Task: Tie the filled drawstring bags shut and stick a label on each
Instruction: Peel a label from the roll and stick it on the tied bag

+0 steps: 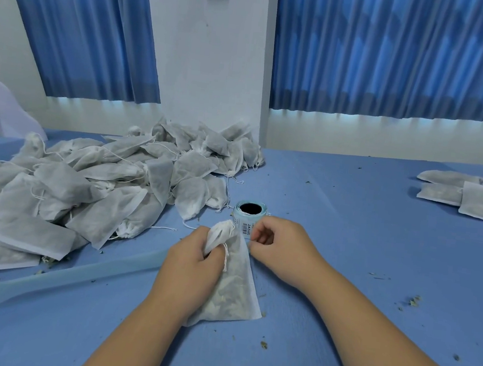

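Centrally, one filled drawstring bag lies on the blue counter just in front of the label roll, with its gathered neck gripped in the left hand. Right hand: beside that neck, fingers curled; what it pinches cannot be told. Heap of bags: left of the roll.

White fabric bag, filled, neck bunched, drawstring dangling, lies flat on tabletop. Label roll stands on end just behind it. Big heap of bags left; smaller stack far right.
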Tool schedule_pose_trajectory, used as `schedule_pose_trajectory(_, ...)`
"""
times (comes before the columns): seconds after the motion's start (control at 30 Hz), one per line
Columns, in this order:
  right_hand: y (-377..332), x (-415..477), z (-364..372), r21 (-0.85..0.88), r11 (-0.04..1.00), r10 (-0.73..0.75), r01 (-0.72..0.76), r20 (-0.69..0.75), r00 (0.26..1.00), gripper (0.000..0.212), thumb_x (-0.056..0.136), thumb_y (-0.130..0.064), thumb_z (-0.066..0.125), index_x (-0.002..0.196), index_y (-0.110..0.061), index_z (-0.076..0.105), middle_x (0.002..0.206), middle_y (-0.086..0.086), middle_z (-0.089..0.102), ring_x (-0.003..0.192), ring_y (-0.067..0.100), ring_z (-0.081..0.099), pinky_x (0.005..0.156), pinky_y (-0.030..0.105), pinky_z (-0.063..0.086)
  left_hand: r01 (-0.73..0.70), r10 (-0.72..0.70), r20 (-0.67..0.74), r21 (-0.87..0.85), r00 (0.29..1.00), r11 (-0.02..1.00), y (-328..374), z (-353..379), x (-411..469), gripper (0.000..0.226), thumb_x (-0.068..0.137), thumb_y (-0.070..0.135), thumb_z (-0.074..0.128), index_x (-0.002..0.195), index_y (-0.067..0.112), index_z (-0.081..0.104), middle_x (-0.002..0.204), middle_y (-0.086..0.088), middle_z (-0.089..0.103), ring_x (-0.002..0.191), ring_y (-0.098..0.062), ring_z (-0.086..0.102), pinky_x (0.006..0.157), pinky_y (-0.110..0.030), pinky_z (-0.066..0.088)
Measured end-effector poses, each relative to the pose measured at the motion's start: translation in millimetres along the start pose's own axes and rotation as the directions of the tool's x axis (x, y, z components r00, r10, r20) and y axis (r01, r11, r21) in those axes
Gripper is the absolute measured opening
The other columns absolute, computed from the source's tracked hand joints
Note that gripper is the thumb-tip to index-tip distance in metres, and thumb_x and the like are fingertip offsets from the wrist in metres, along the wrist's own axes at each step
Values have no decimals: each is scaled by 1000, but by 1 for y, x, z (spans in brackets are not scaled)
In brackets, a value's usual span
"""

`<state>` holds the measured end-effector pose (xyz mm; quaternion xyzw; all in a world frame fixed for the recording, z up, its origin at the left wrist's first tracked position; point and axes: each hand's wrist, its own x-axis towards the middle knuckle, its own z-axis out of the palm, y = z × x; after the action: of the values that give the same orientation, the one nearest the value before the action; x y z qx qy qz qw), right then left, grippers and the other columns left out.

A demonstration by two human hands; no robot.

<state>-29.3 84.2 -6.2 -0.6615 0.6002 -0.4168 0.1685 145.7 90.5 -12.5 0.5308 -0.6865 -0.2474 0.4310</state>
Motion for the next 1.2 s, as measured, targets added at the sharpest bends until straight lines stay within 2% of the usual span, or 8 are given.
schedule_pose_trajectory(0.17,-3,-3,-2,-1,1000,5,-5,24,1000,21,75,-10,66,66,-27,58,68,-10,59,57,-1,49,58,12,42,-3,3,11,-12,1000,1000,-2,0,0,24,90,23,54,69,16,44,56,16,49,56,-3,42,54,-29,30)
schedule_pose_trajectory(0.3,-4,-4,-6,2,1000,0,0,44,999,22,77,-9,65,67,-28,59,70,-10,59,59,0,50,62,17,46,-3,3,4,-5,1000,1000,-3,0,1,24,89,24,54,69,16,44,55,16,47,54,-2,41,53,-28,31)
schedule_pose_trajectory(0.57,-6,-6,-7,1,1000,11,-11,57,998,27,77,-8,64,67,-32,59,70,-13,59,58,-5,51,61,10,44,-4,4,2,-6,1000,1000,-4,0,2,25,89,24,54,69,15,44,54,18,47,54,-2,41,53,-29,31)
schedule_pose_trajectory(0.67,-6,-7,-8,25,999,26,-27,56,998,32,77,-3,61,68,-34,60,71,-13,58,58,-8,51,59,7,41,-10,10,-7,-4,1000,1000,-4,0,2,23,89,23,55,70,14,46,55,16,48,54,-1,41,52,-26,32)
schedule_pose_trajectory(0.73,-7,-7,-7,34,999,34,-35,52,998,34,77,1,58,71,-33,61,70,-13,58,57,-9,51,57,5,40,-19,19,-18,-6,1000,1000,-5,1,2,24,89,23,55,68,15,45,54,14,47,54,-1,41,48,-19,31)
schedule_pose_trajectory(0.87,-8,-7,-5,64,997,47,-47,7,999,32,77,2,55,81,-30,58,68,-11,57,56,-6,50,57,7,39,-14,14,-9,4,1000,1000,-5,1,3,24,89,23,54,68,18,45,56,20,49,55,0,43,49,-22,29)
schedule_pose_trajectory(1.0,-8,-7,-5,84,990,120,-117,-31,992,29,77,-4,56,84,-31,49,69,-11,62,60,1,52,58,16,42,-15,15,-18,1,1000,1000,-6,0,4,25,89,22,53,66,21,45,55,22,51,55,2,45,48,-17,32)
schedule_pose_trajectory(1.2,-11,-8,-10,68,970,234,-232,-31,972,20,75,-6,61,77,-25,57,72,-10,59,60,2,51,44,6,36,-9,9,-21,6,1000,1000,-5,0,3,26,89,19,53,65,21,45,53,25,51,54,5,46,49,-12,34)
